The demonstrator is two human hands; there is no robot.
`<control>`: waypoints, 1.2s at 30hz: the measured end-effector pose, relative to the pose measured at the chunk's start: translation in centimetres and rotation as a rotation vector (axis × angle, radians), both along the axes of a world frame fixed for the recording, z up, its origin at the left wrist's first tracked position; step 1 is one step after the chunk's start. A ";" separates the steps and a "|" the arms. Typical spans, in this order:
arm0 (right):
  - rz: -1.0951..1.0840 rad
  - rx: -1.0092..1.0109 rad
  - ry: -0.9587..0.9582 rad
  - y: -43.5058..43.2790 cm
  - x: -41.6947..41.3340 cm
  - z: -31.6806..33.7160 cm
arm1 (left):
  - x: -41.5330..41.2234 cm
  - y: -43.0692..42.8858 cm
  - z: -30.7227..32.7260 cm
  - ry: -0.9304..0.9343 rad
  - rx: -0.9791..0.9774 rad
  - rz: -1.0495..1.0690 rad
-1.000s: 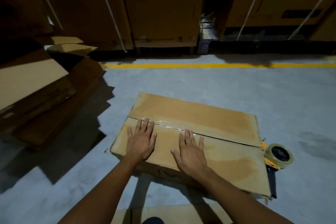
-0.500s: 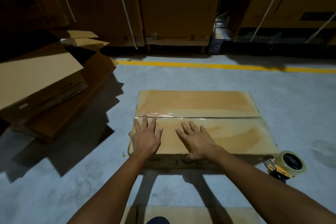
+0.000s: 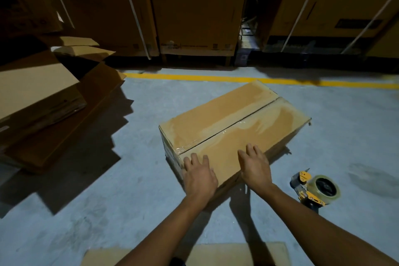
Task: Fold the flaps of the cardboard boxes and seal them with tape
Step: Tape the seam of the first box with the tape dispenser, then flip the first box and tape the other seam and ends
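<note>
Fingers [image 3: 195,160] of left hand [image 3: 199,176] straight and loose, flat on near corner of cardboard box [image 3: 226,119], gripping nothing; fingers of right hand [image 3: 255,168] straight too, resting on box top just beside; box on grey floor [image 3: 140,168], flaps down, turned at a slant; shiny clear tape [image 3: 216,137] along near part of middle seam; tape gun [image 3: 315,190] on floor near right arm, apart from box; open boxes [image 3: 43,97] piled far left; yellow line [image 3: 194,77] behind.

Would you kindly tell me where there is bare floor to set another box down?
Bare floor lies between the box and the cartons at left, and between the box and the yellow line. Crowded: around the tape dispenser and the near cardboard sheet.
</note>
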State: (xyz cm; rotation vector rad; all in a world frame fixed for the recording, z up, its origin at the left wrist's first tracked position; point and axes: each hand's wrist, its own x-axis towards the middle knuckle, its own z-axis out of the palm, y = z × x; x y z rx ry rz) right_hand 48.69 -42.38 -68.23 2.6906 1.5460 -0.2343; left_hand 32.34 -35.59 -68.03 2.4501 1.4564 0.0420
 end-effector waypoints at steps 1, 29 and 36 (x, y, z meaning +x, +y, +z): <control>0.006 0.022 0.011 -0.7 0.6 0.0 | 0.9 -0.7 0.0 -0.021 -0.004 -0.018; -1.119 0.272 0.505 -18.8 15.7 -15.3 | 20.7 -2.3 -4.1 0.015 0.076 -0.685; -1.485 0.331 0.671 -17.3 17.2 -18.0 | 20.6 -2.1 -4.9 -0.041 0.093 -0.656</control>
